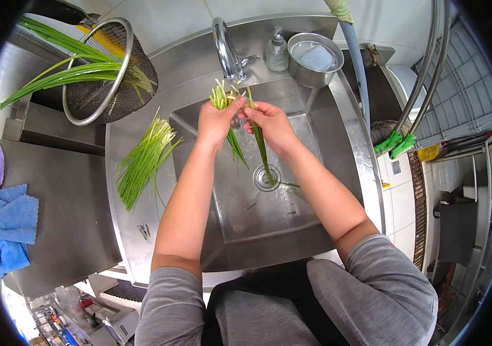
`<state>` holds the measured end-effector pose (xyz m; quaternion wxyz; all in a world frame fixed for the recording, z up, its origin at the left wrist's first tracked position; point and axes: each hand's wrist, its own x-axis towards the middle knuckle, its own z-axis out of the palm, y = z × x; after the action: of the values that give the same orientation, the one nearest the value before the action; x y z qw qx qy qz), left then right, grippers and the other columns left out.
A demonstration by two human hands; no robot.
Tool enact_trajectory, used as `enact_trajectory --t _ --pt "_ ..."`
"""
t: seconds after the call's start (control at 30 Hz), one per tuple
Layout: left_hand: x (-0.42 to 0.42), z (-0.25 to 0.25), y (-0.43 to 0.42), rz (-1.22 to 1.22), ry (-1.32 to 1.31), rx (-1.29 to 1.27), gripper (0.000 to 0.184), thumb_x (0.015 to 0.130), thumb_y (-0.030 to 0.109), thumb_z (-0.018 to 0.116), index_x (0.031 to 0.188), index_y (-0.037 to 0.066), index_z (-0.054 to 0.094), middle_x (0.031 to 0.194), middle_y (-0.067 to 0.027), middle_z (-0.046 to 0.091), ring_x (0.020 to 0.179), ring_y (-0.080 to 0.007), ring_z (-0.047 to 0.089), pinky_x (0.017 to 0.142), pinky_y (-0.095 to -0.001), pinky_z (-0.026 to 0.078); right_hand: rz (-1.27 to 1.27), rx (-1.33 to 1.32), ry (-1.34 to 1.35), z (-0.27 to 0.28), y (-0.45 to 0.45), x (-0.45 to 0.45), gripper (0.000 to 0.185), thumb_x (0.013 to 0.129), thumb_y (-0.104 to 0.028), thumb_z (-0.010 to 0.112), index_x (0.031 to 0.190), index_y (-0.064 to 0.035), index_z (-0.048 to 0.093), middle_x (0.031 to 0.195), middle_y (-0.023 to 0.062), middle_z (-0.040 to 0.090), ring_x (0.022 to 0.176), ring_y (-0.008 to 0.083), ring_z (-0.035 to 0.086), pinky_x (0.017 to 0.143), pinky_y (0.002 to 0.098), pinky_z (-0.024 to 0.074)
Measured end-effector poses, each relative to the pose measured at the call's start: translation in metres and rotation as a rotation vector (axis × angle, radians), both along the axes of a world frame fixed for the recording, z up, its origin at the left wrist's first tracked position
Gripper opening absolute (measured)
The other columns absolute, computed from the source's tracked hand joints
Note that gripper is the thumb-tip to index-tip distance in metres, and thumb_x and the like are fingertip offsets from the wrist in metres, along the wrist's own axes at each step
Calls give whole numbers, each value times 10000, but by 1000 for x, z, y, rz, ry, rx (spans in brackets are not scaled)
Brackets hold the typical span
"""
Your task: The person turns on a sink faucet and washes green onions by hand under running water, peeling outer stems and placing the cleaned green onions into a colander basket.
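Over the metal sink (246, 222), below the faucet (227, 52), my two hands are close together. My left hand (217, 121) is closed round a small bunch of green stalks (235, 147), their pale ends sticking up past the fingers. Several longer green leaves hang from my right hand (268, 124), whose fingers pinch them near the top; their tips reach down to the drain (267, 177). A larger pile of green stalks (142, 164) with whitish ends lies on the sink's left ledge.
A mesh strainer (110, 72) with long green leaves stands at upper left. Behind the sink are a soap bottle (277, 52) and a metal bowl (315, 57). Blue cloths (10, 222) hang at far left. A grey hose (356, 69) runs down at the right.
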<state>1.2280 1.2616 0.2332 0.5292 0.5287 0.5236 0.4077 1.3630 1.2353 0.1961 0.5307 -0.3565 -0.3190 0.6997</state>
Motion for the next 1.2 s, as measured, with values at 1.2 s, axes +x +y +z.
enact_trajectory --t 1.2 --pt "-1 0 -2 -89 -110 0 234 874 204 599 985 6 654 717 -15 608 577 -59 496 520 -222 396 58 59 -64 -3 -2 -9 189 934 -184 492 827 -68 595 688 -23 565 541 40 444 498 187 354"
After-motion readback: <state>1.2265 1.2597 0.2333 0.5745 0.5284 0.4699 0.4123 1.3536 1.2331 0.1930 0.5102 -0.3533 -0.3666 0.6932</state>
